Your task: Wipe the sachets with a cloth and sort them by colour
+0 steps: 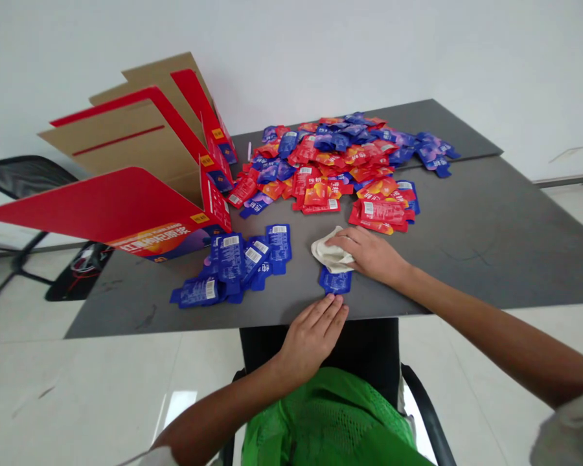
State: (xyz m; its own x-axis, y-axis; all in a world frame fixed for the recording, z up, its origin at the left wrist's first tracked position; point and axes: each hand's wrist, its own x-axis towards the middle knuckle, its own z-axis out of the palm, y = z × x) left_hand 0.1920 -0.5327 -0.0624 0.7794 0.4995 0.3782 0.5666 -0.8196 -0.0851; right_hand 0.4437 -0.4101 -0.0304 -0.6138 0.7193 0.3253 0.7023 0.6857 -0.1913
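A blue pouch (pixel 336 283) lies flat near the front edge of the grey table, partly covered. On top of it my right hand (pixel 372 254) presses a bunched cream cloth (pixel 331 251), fingers curled over the cloth. My left hand (pixel 315 330) reaches up from below with fingers stretched out, their tips touching the pouch's lower end. To the left lies a loose group of blue pouches (pixel 232 260), several showing barcodes. Beyond my right hand is a stack of red pouches (pixel 381 212).
A large heap of red and blue pouches (pixel 320 155) spreads along the back of the grey table (pixel 490 239). Open red cardboard boxes (pixel 175 188) stand at the left. Behind them are a dark chair (pixel 24 175) and the wall.
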